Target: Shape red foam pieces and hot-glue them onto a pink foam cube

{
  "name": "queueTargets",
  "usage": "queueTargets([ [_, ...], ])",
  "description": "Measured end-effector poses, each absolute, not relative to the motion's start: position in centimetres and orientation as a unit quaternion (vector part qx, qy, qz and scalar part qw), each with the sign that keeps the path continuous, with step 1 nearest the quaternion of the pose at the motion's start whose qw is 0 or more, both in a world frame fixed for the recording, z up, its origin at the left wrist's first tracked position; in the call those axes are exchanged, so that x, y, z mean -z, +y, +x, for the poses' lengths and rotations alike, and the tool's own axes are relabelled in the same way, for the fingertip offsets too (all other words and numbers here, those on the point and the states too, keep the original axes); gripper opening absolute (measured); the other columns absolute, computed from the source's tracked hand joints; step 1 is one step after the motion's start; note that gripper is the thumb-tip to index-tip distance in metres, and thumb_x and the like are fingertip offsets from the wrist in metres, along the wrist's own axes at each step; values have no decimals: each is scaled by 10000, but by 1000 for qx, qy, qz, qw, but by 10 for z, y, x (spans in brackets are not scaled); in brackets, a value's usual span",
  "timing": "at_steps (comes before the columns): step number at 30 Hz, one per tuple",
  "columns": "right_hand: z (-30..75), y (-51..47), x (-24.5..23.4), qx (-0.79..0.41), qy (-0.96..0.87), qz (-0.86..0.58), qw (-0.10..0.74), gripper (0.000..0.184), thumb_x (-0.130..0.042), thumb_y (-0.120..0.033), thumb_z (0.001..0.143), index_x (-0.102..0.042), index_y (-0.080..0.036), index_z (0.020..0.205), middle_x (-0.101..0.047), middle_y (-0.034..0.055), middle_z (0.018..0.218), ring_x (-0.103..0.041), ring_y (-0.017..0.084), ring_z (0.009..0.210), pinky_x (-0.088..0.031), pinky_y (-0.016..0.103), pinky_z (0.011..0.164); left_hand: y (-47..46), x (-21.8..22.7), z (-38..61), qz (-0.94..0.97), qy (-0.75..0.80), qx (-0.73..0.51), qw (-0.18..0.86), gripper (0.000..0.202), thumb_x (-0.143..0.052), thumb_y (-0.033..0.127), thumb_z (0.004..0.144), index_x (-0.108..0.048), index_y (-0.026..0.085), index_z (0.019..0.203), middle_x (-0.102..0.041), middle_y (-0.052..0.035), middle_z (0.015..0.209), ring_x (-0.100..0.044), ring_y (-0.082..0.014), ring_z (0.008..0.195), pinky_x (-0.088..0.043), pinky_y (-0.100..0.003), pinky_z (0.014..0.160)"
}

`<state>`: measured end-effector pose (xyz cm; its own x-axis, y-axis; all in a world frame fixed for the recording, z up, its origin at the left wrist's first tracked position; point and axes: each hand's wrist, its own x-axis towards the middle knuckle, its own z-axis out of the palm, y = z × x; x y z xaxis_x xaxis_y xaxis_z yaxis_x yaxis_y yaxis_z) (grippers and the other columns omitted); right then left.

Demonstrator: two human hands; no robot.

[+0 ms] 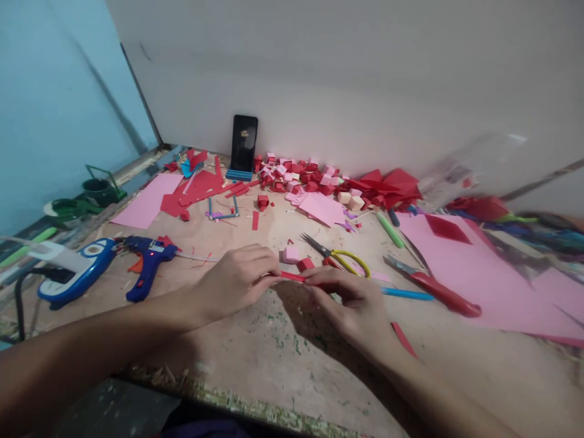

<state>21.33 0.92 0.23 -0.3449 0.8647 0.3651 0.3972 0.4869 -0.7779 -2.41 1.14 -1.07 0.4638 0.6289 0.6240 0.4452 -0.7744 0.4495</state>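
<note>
Between the fingertips of both hands stretches a narrow red paper strip (pixel 292 277), held above the board. My left hand (pixel 244 274) pinches its left end, and my right hand (pixel 351 301) pinches the other end; the fingers cover both ends. Just behind the strip sit a small pink paper cube (pixel 291 255) and a small red cube (pixel 305 264). Scissors with yellow handles (pixel 335 252) lie open beyond my right hand. A blue pen (pixel 407 294) rests to the right of it, and another red strip (pixel 404 339) lies beside my right wrist.
On the left are a blue glue gun (pixel 152 264) and a blue-and-white power strip (pixel 86 267) with cords. Piled paper cubes (pixel 310 176) line the back near a phone (pixel 244 143) on a stand. Red-handled scissors (pixel 447 292) lie on pink sheets (pixel 493 298) at right.
</note>
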Motion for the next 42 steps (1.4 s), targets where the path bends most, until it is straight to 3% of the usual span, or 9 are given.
queueTargets([
  [7, 209, 6, -11, -328, -773, -427, 334, 107, -657, -234, 908, -742, -207, 849, -783, 67, 918, -714, 208, 845, -541, 338, 745, 9, 9, -26, 871, 280, -398, 68, 124, -605, 33, 950, -682, 125, 919, -708, -69, 939, -640, -176, 907, -527, -279, 809],
  [12, 204, 7, -12, -464, -678, -483, 303, 181, -667, -346, 917, -740, -183, 944, -740, 52, 744, -650, 178, 636, -482, 304, 571, 4, 1, -27, 890, 257, -377, 18, 189, -528, 26, 976, -702, 95, 948, -724, -100, 974, -630, -192, 889, -539, -302, 805],
  [16, 202, 8, -15, -519, -663, -477, 252, 289, -622, -375, 942, -717, -163, 770, -679, 40, 622, -573, 144, 523, -433, 287, 508, 3, 0, -27, 901, 254, -352, 3, 206, -514, 62, 989, -707, 110, 934, -735, -100, 984, -641, -203, 881, -549, -321, 802],
  [21, 203, 6, -16, -406, -735, -471, 269, 218, -615, -279, 920, -758, -184, 786, -746, 53, 761, -632, 178, 689, -488, 312, 649, 5, 9, -24, 878, 317, -350, 75, 155, -570, 174, 1012, -700, 140, 1090, -771, -62, 1003, -706, -187, 909, -553, -307, 839],
  [24, 204, 6, -14, -386, -754, -464, 260, 217, -609, -273, 931, -790, -204, 834, -775, 54, 816, -656, 190, 727, -510, 333, 704, 6, 11, -23, 879, 350, -304, 117, 167, -565, 152, 998, -726, 166, 1041, -782, -45, 987, -724, -200, 899, -540, -315, 812],
  [27, 203, 5, -13, -425, -711, -482, 286, 163, -695, -313, 884, -811, -202, 905, -780, 69, 835, -669, 194, 708, -525, 339, 678, 7, 8, -23, 861, 389, -276, 177, 190, -553, 171, 999, -742, 182, 983, -780, -34, 935, -724, -198, 844, -519, -313, 769],
  [32, 199, 5, -14, -569, -561, -520, 302, 255, -791, -381, 811, -799, -152, 923, -722, 50, 645, -621, 150, 543, -480, 283, 534, 5, -1, -19, 802, 418, -295, 307, 132, -630, 165, 928, -761, 175, 942, -778, -17, 836, -696, -154, 719, -489, -270, 687],
  [37, 198, 5, -10, -636, -516, -487, 303, 242, -820, -371, 817, -805, -151, 916, -750, 71, 653, -652, 140, 542, -483, 255, 533, 7, -7, -16, 703, 406, -314, 492, 112, -680, 203, 916, -763, 164, 851, -790, -31, 829, -717, -157, 756, -530, -254, 695],
  [42, 200, 6, -6, -645, -506, -471, 326, 188, -827, -349, 825, -809, -165, 862, -748, 60, 642, -657, 135, 544, -502, 250, 545, 10, -6, -18, 674, 398, -313, 539, 126, -664, 194, 905, -761, 159, 833, -771, -41, 803, -687, -154, 736, -517, -253, 666],
])
